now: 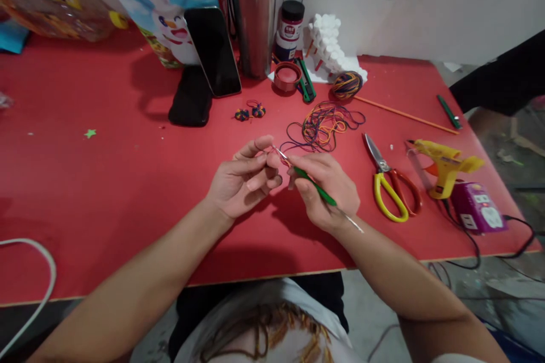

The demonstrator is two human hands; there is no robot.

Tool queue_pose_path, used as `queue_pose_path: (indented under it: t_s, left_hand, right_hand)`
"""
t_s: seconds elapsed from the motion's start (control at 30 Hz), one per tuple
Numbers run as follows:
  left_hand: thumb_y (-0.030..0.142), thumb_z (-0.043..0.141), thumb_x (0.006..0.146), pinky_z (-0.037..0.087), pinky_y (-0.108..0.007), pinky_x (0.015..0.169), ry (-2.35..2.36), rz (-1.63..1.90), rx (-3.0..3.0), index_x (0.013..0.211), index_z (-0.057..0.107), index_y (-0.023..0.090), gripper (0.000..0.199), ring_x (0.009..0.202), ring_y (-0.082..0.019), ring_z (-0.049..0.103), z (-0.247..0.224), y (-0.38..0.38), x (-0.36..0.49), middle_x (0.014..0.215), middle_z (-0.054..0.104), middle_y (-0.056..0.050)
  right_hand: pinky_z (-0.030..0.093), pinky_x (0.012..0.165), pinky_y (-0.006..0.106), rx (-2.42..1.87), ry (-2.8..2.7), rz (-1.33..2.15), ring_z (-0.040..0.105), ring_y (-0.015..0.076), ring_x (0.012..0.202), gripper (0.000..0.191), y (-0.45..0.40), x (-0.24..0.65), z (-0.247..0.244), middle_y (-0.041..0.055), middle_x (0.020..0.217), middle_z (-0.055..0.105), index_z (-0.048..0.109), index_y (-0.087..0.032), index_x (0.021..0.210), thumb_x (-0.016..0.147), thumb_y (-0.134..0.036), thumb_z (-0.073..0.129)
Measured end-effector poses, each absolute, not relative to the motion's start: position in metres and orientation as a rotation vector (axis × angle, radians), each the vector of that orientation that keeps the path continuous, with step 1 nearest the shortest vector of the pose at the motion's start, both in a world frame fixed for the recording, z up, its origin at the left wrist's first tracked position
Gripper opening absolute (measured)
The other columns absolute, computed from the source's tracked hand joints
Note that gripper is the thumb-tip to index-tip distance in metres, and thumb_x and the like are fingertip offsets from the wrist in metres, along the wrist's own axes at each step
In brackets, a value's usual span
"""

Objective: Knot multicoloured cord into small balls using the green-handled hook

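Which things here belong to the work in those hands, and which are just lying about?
Seemingly part of it:
- green-handled hook tool, in the right hand
- yarn strand, its end at the left hand
- yarn tangle
- multicoloured yarn ball

Probably just lying about:
- phone
- steel flask
- glue gun
- green star
- scissors, though possibly for cutting yarn

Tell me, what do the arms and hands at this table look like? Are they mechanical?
No, they're human. The left grip and right grip are ungloved hands, without cables or machine parts. The left forearm and right forearm are bare, with no watch visible. A pale sleeve edge seems to show by the right arm.
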State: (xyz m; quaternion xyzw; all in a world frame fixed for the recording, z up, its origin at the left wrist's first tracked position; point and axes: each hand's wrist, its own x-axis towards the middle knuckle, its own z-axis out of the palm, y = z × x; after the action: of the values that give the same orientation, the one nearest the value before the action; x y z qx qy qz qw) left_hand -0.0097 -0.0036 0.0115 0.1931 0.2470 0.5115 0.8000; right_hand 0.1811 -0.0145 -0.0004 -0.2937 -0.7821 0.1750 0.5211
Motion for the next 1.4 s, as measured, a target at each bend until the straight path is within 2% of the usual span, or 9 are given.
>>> queue_pose_path:
  t_s: [0.27, 0.37, 0.57, 0.9, 1.0, 1.1, 1.17, 1.27, 1.4]
  left_hand:
    - [0.005, 0.076, 0.089, 0.064, -0.021, 0.066, 0.500, 1.137, 0.620, 0.109, 0.090, 0.027, 0.033, 0.045, -0.005, 0.062, 0.007, -0.002, -0.012, 0.086, 0.085, -0.006]
    - [0.006, 0.077, 0.090, 0.066, -0.023, 0.070, 0.522, 1.171, 0.658, 0.114, 0.089, 0.026, 0.034, 0.050, -0.008, 0.068, 0.008, -0.003, -0.013, 0.089, 0.086, -0.006]
    - [0.008, 0.076, 0.088, 0.066, -0.025, 0.057, 0.572, 1.141, 0.662, 0.116, 0.088, 0.025, 0.035, 0.046, -0.012, 0.069, 0.010, -0.003, -0.014, 0.087, 0.085, -0.003]
    - [0.006, 0.073, 0.085, 0.069, -0.026, 0.070, 0.589, 1.063, 0.580, 0.114, 0.088, 0.020, 0.035, 0.067, -0.022, 0.083, 0.010, 0.001, -0.015, 0.090, 0.087, -0.009]
    - [0.005, 0.072, 0.085, 0.068, -0.026, 0.069, 0.604, 1.069, 0.573, 0.114, 0.087, 0.019, 0.035, 0.066, -0.021, 0.083, 0.011, 0.001, -0.015, 0.089, 0.087, -0.009]
    - [0.006, 0.071, 0.085, 0.067, -0.026, 0.068, 0.609, 1.068, 0.595, 0.114, 0.087, 0.018, 0.035, 0.062, -0.018, 0.079, 0.011, 0.001, -0.016, 0.084, 0.085, -0.010]
    - [0.006, 0.070, 0.086, 0.065, -0.025, 0.068, 0.614, 1.069, 0.615, 0.115, 0.088, 0.018, 0.036, 0.058, -0.016, 0.076, 0.010, 0.001, -0.018, 0.081, 0.084, -0.009]
    - [0.006, 0.070, 0.087, 0.065, -0.025, 0.067, 0.606, 1.070, 0.651, 0.117, 0.088, 0.021, 0.038, 0.057, -0.015, 0.076, 0.008, 0.001, -0.019, 0.084, 0.085, -0.010]
    - [0.009, 0.075, 0.088, 0.066, -0.026, 0.068, 0.608, 1.086, 0.703, 0.119, 0.088, 0.021, 0.035, 0.062, -0.018, 0.079, 0.006, 0.002, -0.017, 0.088, 0.086, -0.012]
  right_hand:
    - [0.064, 0.083, 0.037, -0.680, -1.758, 0.560, 0.080, 0.0195, 0.087, 0.023, -0.007, 0.182, 0.004, 0.0058, 0.097, 0.086, 0.080, -0.024, 0.120, 0.101, -0.015, 0.071]
    - [0.065, 0.084, 0.035, -0.645, -1.728, 0.582, 0.081, 0.0186, 0.089, 0.027, -0.006, 0.181, 0.004, 0.0043, 0.102, 0.087, 0.079, -0.026, 0.124, 0.101, -0.014, 0.071]
    - [0.065, 0.087, 0.035, -0.718, -1.747, 0.629, 0.082, 0.0184, 0.093, 0.025, -0.008, 0.183, 0.006, 0.0041, 0.107, 0.088, 0.079, -0.027, 0.123, 0.104, -0.017, 0.067]
    - [0.065, 0.093, 0.039, -0.766, -1.718, 0.737, 0.081, 0.0199, 0.097, 0.020, -0.004, 0.187, 0.008, 0.0057, 0.105, 0.088, 0.079, -0.025, 0.119, 0.104, -0.022, 0.065]
    - [0.065, 0.081, 0.034, -0.811, -1.672, 0.814, 0.079, 0.0173, 0.084, 0.018, -0.005, 0.188, 0.007, 0.0058, 0.103, 0.086, 0.080, -0.025, 0.117, 0.103, -0.026, 0.069]
    - [0.056, 0.055, 0.026, -0.821, -1.489, 1.045, 0.064, 0.0104, 0.055, 0.014, -0.003, 0.190, 0.005, 0.0006, 0.080, 0.078, 0.082, -0.023, 0.110, 0.102, -0.030, 0.072]
    - [0.049, 0.045, 0.022, -0.778, -1.358, 1.224, 0.057, 0.0083, 0.047, 0.014, -0.001, 0.191, 0.002, -0.0024, 0.071, 0.072, 0.081, -0.022, 0.106, 0.101, -0.032, 0.073]
    - [0.045, 0.041, 0.020, -0.732, -1.267, 1.334, 0.054, 0.0068, 0.044, 0.013, 0.003, 0.193, 0.001, -0.0033, 0.070, 0.070, 0.081, -0.020, 0.103, 0.100, -0.031, 0.075]
    - [0.041, 0.042, 0.021, -0.787, -1.327, 1.191, 0.051, 0.0067, 0.044, 0.012, 0.000, 0.196, 0.006, -0.0038, 0.067, 0.068, 0.081, -0.021, 0.100, 0.102, -0.025, 0.070]
